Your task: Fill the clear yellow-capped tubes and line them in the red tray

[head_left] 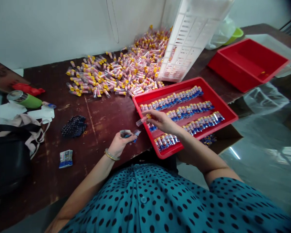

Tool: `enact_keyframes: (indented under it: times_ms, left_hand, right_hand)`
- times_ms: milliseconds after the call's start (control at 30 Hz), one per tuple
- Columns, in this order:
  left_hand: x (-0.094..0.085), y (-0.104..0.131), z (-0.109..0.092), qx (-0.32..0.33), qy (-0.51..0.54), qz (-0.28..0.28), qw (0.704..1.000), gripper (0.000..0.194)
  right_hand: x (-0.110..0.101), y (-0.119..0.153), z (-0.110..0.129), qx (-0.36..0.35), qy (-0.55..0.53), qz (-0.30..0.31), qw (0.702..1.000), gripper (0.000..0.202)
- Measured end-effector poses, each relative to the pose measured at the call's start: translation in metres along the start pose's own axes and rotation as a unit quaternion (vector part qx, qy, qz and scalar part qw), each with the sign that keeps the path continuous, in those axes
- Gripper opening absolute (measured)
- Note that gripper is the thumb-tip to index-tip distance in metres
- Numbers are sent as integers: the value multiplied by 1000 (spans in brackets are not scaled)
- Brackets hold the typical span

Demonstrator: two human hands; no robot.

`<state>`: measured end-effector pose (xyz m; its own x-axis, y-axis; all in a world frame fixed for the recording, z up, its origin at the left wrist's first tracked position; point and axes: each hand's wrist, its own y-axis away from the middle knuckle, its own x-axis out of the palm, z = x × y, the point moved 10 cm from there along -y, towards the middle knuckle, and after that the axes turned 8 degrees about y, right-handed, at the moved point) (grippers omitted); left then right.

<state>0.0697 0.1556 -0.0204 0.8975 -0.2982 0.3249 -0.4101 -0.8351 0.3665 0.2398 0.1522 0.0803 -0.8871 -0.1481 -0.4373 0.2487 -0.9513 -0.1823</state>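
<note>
My left hand [120, 142], with a bangle on its wrist, is closed around a small stack of printed wrappers [126, 133]; one blue wrapper [136, 136] sticks out toward the right. Pinched in my right hand [160, 120] is a clear tube with a yellow cap [142, 121], over the left edge of the red tray [149, 133]. Rows of tubes in blue wrappers [192, 110] lie in that tray. Behind it spreads a large heap of pink tubes with yellow caps [113, 76].
A white plastic crate [188, 42] stands upright behind the tray. At the right is a red bin [247, 64]. On the left lie a green bottle [26, 98], dark dotted cloth [74, 126], a wrapper pack [66, 159] and a black bag [8, 161].
</note>
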Motion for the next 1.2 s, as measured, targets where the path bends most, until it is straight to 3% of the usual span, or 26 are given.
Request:
enact_keyframes:
  times_ms: [100, 200, 267, 367, 467, 567, 633, 733, 833, 1000, 1200]
  left_hand:
    - [11, -1, 5, -12, -4, 25, 1000, 26]
    - [23, -2, 10, -34, 7, 47, 998, 27]
    - [29, -2, 15, -63, 33, 54, 996, 29]
    - [38, 0, 23, -112, 65, 68, 989, 30]
    - [47, 1, 24, -125, 65, 83, 987, 28]
    - [51, 3, 22, -121, 48, 88, 988, 26]
    - [51, 5, 21, -123, 43, 91, 987, 26]
    - [49, 9, 20, -134, 46, 103, 985, 27]
    - [46, 12, 19, -145, 59, 117, 981, 28]
    - [51, 10, 16, -138, 68, 134, 979, 30]
    - [55, 8, 17, -138, 45, 143, 979, 30]
  right_hand:
    - [-20, 17, -22, 86, -128, -53, 987, 26]
    - [-31, 31, -31, 121, -165, -70, 976, 29]
    - [-36, 37, -29, 120, -150, -70, 979, 27]
    - [-41, 42, -15, 77, -38, -84, 993, 18]
    - [-26, 42, 2, 22, 75, -82, 994, 13]
    - [-2, 38, 7, -11, 90, -47, 995, 11]
    - [-4, 35, 1, -9, 79, -68, 995, 17]
    - [-30, 35, -15, 35, 39, -136, 989, 22]
    - [-42, 38, -22, 70, -63, -126, 988, 20]
    - [-38, 43, -9, 92, -227, -106, 964, 26]
    - [-19, 39, 1, 96, -260, -59, 959, 25]
